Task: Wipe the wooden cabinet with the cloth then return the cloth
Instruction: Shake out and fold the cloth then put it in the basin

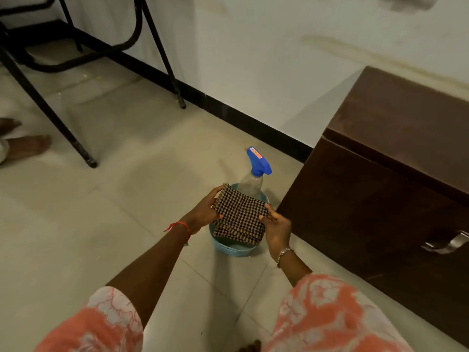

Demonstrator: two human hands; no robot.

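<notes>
A brown-and-black checked cloth [239, 215] is stretched between both hands, folded into layers. My left hand [205, 212] grips its left edge and my right hand [275, 228] pinches its right edge. The cloth hangs just above a small light-blue tub [229, 247] on the floor. The dark wooden cabinet [385, 179] stands to the right, its near corner close to my right hand, with a metal handle [448, 243] on its front.
A clear spray bottle [255, 174] with a blue trigger head stands in the tub's far side. Black metal table legs [76, 143] rise at the left. Another person's bare feet [25, 146] rest at the far left. A white wall with black skirting runs behind.
</notes>
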